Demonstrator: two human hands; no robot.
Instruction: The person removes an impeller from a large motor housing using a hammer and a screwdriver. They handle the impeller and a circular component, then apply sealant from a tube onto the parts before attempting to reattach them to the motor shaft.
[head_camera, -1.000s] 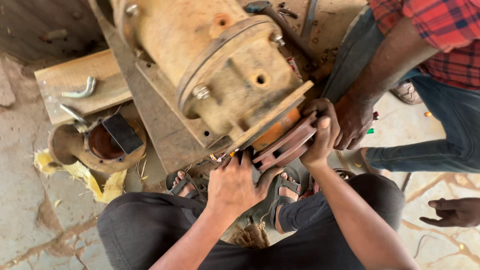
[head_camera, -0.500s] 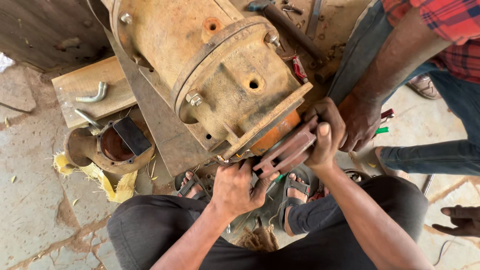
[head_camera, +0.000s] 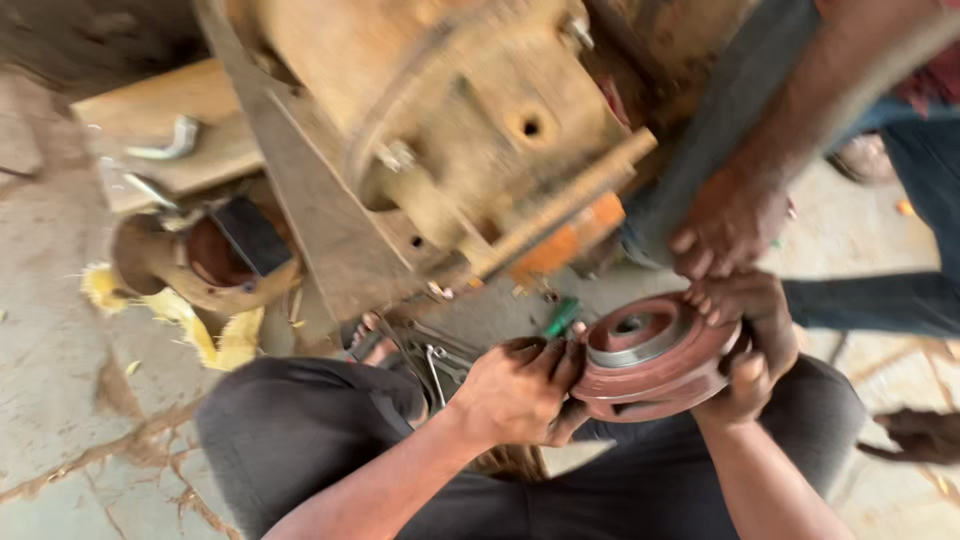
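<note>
Both hands grip a reddish-brown round casting, a disc-shaped pump part (head_camera: 650, 355), held between them just below the machine's lower edge. The left hand (head_camera: 520, 385) clasps its near rim with fingers curled over the edge; the right hand (head_camera: 745, 345) wraps the far rim, thumb beneath. Directly above the right hand, a co-worker's hand (head_camera: 725, 225) rests against the large rust-coloured machine housing (head_camera: 450, 130).

Assessment: the part looks heavy and greasy, so support should come from underneath on both sides, with the disc kept level and fingers kept clear of the gap between it and the housing. A spanner (head_camera: 435, 370) lies just left of the left hand, on the floor. The picture is motion-blurred; finer detail cannot be confirmed.
</note>
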